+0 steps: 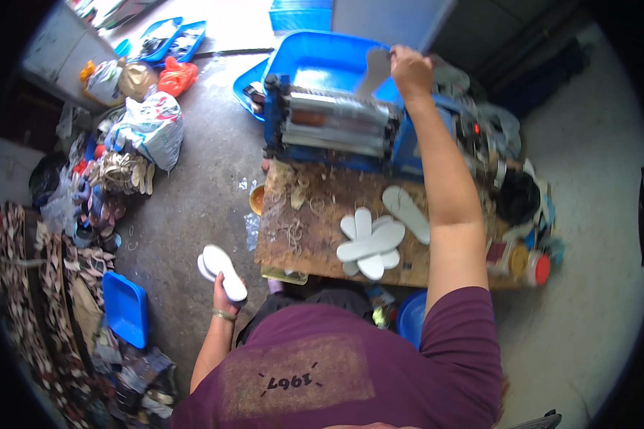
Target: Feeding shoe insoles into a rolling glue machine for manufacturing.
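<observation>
On the desk (322, 254), pale soles (371, 241) overlap near a machine (336, 132), the left grip (225, 297) clamped on white soles (224, 267), the right grip (411, 73) clamped on a grey sole (377, 69).

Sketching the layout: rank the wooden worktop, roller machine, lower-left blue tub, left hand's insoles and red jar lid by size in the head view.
1. Wooden worktop
2. Roller machine
3. Lower-left blue tub
4. Insoles in the left hand
5. Red jar lid
</observation>
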The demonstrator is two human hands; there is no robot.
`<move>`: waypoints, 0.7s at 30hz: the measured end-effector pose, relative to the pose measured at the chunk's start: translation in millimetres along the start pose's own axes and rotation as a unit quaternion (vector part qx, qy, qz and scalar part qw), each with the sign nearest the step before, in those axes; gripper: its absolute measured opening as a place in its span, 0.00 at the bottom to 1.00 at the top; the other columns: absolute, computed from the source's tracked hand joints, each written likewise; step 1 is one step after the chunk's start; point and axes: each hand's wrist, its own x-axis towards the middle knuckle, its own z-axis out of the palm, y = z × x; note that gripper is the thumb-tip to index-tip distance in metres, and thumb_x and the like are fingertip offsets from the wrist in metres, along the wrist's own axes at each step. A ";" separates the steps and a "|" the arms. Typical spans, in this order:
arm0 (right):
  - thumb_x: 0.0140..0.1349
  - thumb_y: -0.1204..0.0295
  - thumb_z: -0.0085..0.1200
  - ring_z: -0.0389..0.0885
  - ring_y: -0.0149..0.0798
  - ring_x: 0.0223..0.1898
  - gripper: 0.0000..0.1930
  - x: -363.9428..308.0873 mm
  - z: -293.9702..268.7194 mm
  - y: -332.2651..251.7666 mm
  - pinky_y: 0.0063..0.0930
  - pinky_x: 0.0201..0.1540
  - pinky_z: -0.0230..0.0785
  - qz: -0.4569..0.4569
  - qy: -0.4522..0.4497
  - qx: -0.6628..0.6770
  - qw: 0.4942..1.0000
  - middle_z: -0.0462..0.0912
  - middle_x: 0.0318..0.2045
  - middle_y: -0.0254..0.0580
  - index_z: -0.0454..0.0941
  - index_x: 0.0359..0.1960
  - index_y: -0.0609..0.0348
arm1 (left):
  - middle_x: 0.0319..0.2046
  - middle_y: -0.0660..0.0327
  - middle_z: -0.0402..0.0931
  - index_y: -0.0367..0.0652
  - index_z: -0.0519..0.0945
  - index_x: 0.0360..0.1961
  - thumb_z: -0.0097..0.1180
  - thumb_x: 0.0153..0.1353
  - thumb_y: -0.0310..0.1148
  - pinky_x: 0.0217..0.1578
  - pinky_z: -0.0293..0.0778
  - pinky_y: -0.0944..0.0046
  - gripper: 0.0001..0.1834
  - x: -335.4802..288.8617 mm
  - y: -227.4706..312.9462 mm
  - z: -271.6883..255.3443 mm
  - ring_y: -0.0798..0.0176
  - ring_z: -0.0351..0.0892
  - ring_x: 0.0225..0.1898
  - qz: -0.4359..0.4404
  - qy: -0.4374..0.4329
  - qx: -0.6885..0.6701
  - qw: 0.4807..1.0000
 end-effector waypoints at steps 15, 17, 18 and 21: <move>0.59 0.75 0.53 0.82 0.35 0.28 0.06 -487.2 -99.4 -77.4 0.28 0.33 0.74 0.673 0.034 0.547 0.496 0.81 0.27 0.39 0.72 0.35 0.63 | 0.30 0.54 0.77 0.38 0.71 0.46 0.42 0.65 0.53 0.33 0.77 0.57 0.26 -12.7 43.2 83.8 0.56 0.79 0.30 -0.146 -0.243 0.111 0.952; 0.60 0.73 0.52 0.82 0.34 0.27 0.08 -502.1 -105.5 -82.0 0.28 0.31 0.73 0.614 -0.040 0.332 0.715 0.82 0.27 0.40 0.74 0.37 0.63 | 0.30 0.57 0.77 0.41 0.71 0.46 0.44 0.65 0.53 0.33 0.77 0.56 0.24 -16.3 40.0 86.6 0.56 0.80 0.30 -0.163 -0.283 0.119 0.938; 0.61 0.72 0.51 0.82 0.33 0.27 0.09 -506.0 -112.4 -86.2 0.28 0.30 0.73 0.587 -0.086 0.209 0.778 0.82 0.26 0.41 0.76 0.38 0.64 | 0.30 0.57 0.77 0.42 0.71 0.46 0.44 0.65 0.53 0.33 0.77 0.56 0.24 -18.3 38.1 87.8 0.56 0.80 0.30 -0.165 -0.294 0.126 0.933; 0.61 0.66 0.49 0.81 0.47 0.26 0.09 -505.1 -141.9 -115.3 0.40 0.31 0.71 0.393 -0.017 -0.003 0.920 0.81 0.24 0.45 0.76 0.32 0.59 | 0.29 0.56 0.77 0.41 0.72 0.45 0.45 0.64 0.54 0.32 0.77 0.59 0.25 -27.3 31.6 92.9 0.57 0.79 0.29 -0.167 -0.305 0.148 0.926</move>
